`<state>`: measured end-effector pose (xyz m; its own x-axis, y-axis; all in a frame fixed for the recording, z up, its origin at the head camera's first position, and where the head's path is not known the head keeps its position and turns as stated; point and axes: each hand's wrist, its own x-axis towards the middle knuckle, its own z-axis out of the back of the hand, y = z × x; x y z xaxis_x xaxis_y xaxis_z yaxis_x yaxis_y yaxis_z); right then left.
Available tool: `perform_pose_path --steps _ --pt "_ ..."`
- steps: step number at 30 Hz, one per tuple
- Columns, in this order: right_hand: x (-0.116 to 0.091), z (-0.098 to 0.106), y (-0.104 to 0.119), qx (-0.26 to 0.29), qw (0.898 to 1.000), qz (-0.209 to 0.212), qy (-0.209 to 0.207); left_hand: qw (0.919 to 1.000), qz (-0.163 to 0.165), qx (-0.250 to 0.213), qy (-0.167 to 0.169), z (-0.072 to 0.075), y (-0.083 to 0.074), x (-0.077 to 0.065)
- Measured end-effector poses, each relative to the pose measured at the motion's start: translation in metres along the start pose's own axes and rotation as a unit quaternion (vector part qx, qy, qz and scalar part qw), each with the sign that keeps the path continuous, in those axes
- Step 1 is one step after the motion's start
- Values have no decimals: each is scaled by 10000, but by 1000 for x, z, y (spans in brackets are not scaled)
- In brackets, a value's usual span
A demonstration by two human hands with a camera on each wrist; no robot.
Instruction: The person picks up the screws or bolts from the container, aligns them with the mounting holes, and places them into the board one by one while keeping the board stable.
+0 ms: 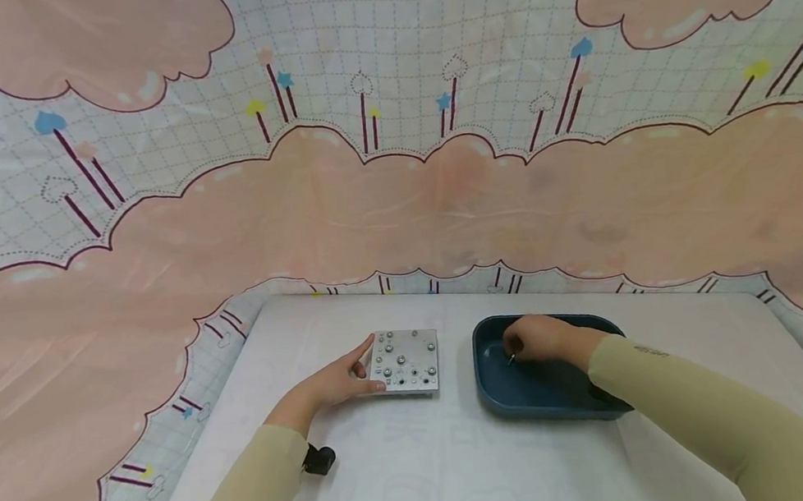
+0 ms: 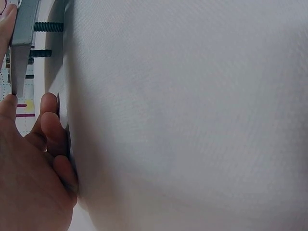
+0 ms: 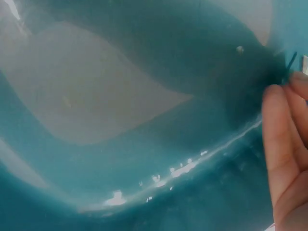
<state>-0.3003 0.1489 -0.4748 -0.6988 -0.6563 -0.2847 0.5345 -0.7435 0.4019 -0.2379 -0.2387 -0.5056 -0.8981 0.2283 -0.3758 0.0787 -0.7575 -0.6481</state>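
A square silver metal plate (image 1: pixel 423 355) with several screws in its face lies on the white table. My left hand (image 1: pixel 331 384) grips it by its left edge, with the thumb and a finger at two corners. Threaded screw ends (image 2: pixel 48 27) stick out from the plate's underside in the left wrist view. Over the left part of a dark blue-green tray (image 1: pixel 530 395), my right hand (image 1: pixel 541 338) pinches a small, thin metallic piece (image 1: pixel 511 359). Its slim dark end (image 3: pixel 291 61) shows past the fingertips in the right wrist view; its exact kind is unclear.
White cloth covers the table (image 1: pixel 396 466). A patterned curtain (image 1: pixel 397 210) hangs behind and around it. The tray's raised rim stands to the right of the plate, and the right forearm crosses it. A small black device (image 1: pixel 319 460) sits at the left wrist.
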Motion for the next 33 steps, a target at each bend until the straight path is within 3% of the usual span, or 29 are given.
perform_pose_path --steps 7,17,33 --pt "0 -1 -1 -392 9983 258 340 10000 -50 22 22 1 1 0" --pt "-3 -4 -4 167 9992 -128 353 10000 -62 19 66 2 1 -1" --pt "-2 -7 -5 493 9985 -87 208 10000 -30 -82 32 2 0 -3"
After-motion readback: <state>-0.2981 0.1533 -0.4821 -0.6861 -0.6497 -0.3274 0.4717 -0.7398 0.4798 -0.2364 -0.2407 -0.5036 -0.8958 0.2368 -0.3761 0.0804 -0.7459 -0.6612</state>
